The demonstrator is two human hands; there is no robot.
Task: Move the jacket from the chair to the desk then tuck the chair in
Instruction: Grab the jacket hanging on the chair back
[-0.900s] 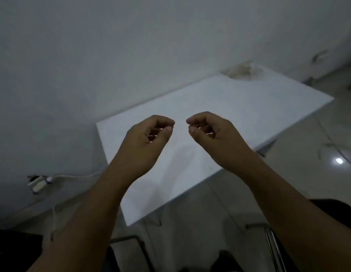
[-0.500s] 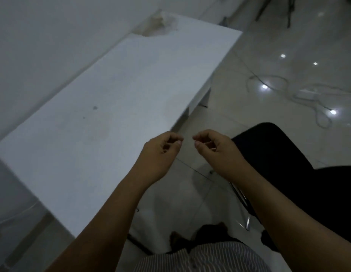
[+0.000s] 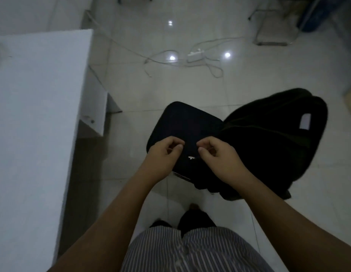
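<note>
Fingers (image 3: 175,147) of both hands are curled loosely inward, thumb near forefinger, and hold nothing; no cloth shows between them. Left hand (image 3: 164,156) and right hand (image 3: 219,160) hang side by side, close but apart, above the front of the chair (image 3: 182,122), probably a rest pose while the person lines up with it before reaching.

Draped over the chair's back, to the right, is the jacket (image 3: 269,146), a dark mass that spills down past the seat's right edge. A pale rectangular tag or label (image 3: 305,121) shows near its top. Jacket and seat are both black and the room is dim, so where one ends and the other begins is hard to tell; the right hand seems nearest the cloth but does not appear to touch it.

To the left lies the desk (image 3: 37,114), white, its near part bare, well apart from the chair across open tiled floor (image 3: 151,91). The chair stands pulled out and turned away from it, which is why it will need turning as well as pushing.

Cables (image 3: 170,57) and a power strip (image 3: 195,54) lie on the floor beyond, clear of the route to the desk, I judge.

No part of the task is yet done: the jacket is on the chair. The next move likely calls for opening a hand, gathering cloth near the collar, and lifting it clear so it does not snag.
</note>
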